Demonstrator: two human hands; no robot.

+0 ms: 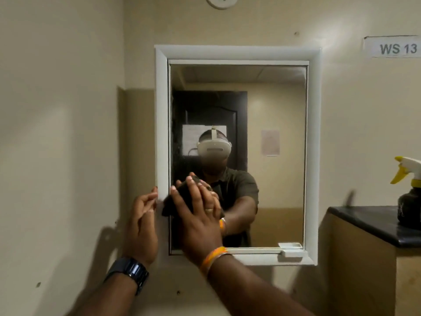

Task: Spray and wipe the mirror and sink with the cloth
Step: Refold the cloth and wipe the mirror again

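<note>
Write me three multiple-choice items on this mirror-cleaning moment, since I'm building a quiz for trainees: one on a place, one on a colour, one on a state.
1. Where does the spray bottle stand?
A. On the dark counter to the right of the mirror
B. On the mirror's bottom ledge
C. In the left hand

2. What colour is the bottle's trigger?
A. Red
B. Yellow
C. Blue

3. What is the right hand doing?
A. Hanging idle
B. Squeezing the bottle
C. Pressing the dark cloth flat against the mirror

Answers:
1. A, the bottle sits on the black counter at the right edge of the view.
2. B, the trigger under the white nozzle is yellow.
3. C, its fingers lie straight over the cloth at the glass's lower left, while the left hand touches the white frame.
</note>
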